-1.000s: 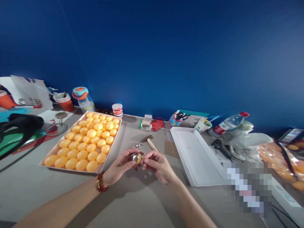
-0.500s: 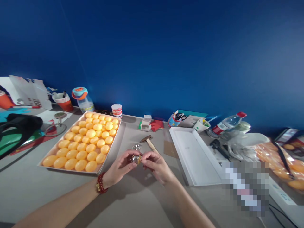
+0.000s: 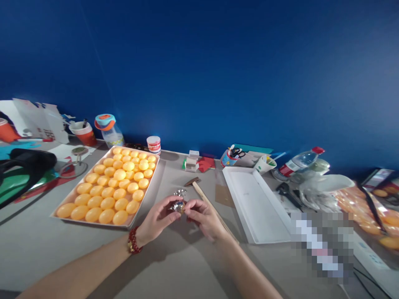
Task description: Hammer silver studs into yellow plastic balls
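Above the grey table (image 3: pixel 174 257), my left hand (image 3: pixel 157 222) and my right hand (image 3: pixel 202 218) meet with their fingertips pinched on one small object (image 3: pixel 179 206). It is shiny silver, like foil, with a bit of orange showing. A red bead bracelet (image 3: pixel 133 241) circles my left wrist. Just beyond the hands lie small silver foil pieces (image 3: pixel 180 192) and a wooden-handled hammer (image 3: pixel 202 195). To the left stands a tray (image 3: pixel 149 195) filled with several orange balls (image 3: pixel 115 187).
An empty white tray (image 3: pixel 249 199) lies to the right. Along the blue wall stand cups, a jar (image 3: pixel 153 144), a scissors pot (image 3: pixel 230 157), a water bottle (image 3: pixel 299 162) and small blocks (image 3: pixel 191 161). A bag of orange balls (image 3: pixel 368 207) and a power strip lie far right.
The orange part of the small object showed more a second ago; silver now covers most of it. Both hands have drifted slightly lower and the hammer handle shows more.
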Demonstrator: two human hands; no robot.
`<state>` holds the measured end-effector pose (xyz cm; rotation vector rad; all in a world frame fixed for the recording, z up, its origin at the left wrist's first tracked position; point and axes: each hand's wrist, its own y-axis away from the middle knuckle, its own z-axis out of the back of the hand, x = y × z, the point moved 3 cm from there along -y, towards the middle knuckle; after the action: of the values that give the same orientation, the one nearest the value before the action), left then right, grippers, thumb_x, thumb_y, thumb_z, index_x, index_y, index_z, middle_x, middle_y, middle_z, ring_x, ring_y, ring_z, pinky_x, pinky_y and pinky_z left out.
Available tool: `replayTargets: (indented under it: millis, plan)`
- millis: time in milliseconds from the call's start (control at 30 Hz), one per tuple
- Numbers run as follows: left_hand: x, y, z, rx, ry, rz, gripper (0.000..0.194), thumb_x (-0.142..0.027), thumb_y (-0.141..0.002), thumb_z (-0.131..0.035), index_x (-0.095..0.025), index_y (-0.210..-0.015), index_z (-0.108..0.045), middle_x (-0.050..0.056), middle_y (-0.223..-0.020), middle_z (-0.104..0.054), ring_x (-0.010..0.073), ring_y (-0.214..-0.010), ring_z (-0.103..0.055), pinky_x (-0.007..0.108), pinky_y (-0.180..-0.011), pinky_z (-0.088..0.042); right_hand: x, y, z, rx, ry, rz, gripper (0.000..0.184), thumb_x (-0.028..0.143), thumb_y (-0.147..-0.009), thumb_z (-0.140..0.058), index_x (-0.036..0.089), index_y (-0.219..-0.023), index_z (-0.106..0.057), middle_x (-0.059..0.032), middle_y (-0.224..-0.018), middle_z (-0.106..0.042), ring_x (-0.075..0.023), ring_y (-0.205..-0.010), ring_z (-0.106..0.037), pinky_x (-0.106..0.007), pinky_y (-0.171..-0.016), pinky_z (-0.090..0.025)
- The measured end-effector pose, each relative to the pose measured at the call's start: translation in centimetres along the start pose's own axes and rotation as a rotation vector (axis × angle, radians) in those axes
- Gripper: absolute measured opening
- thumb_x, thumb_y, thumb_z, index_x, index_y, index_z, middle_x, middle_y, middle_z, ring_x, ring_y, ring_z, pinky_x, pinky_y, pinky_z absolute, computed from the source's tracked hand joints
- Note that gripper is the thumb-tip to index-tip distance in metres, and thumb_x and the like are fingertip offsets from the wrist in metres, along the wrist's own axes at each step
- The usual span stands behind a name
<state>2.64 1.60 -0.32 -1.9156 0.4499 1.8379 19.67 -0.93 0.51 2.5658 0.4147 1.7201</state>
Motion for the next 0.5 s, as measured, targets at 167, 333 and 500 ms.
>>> replayTargets:
  millis: [167,333,500]
  plan:
    - [-0.17,0.01,-0.09,-0.004,0.026,0.029,0.043,-0.034,-0.088,-0.064,-0.021,-0.128,-0.056,0.012,-0.124,-0.063,0.0246,-0.105,-0.063,0.033,-0.085,-0.054,0.03,-0.03,-0.10,-0.007,-0.034,-0.018,0.025,0.035,-0.069,-0.084,0.018,-0.074,-0.067,0.0020,-0.074,-0.063,-0.0097,-0.065,-0.056,-0.020,-0.060,-0.042]
    - [-0.43,0.00,-0.12,-0.006,0.015,0.022,0.043,-0.034,-0.088,-0.064,-0.020,-0.128,-0.057,0.012,-0.129,-0.062,0.0259,-0.108,-0.062,0.034,-0.088,-0.054,0.20,0.05,-0.24,-0.010,-0.022,-0.008,0.028,0.037,-0.068,-0.084,0.017,-0.074,-0.066,0.0011,-0.074,-0.064,-0.0111,-0.066,-0.057,-0.022,-0.061,-0.042]
    - [-0.66,0.02,-0.17,-0.009,0.021,0.014,0.042,-0.034,-0.088,-0.063,-0.020,-0.128,-0.059,0.012,-0.124,-0.065,0.0243,-0.100,-0.066,0.033,-0.085,-0.055,0.15,0.06,-0.29,0.018,0.007,0.019,0.027,0.039,-0.071,-0.082,0.017,-0.077,-0.066,-0.0007,-0.077,-0.066,-0.0131,-0.070,-0.060,-0.023,-0.063,-0.043]
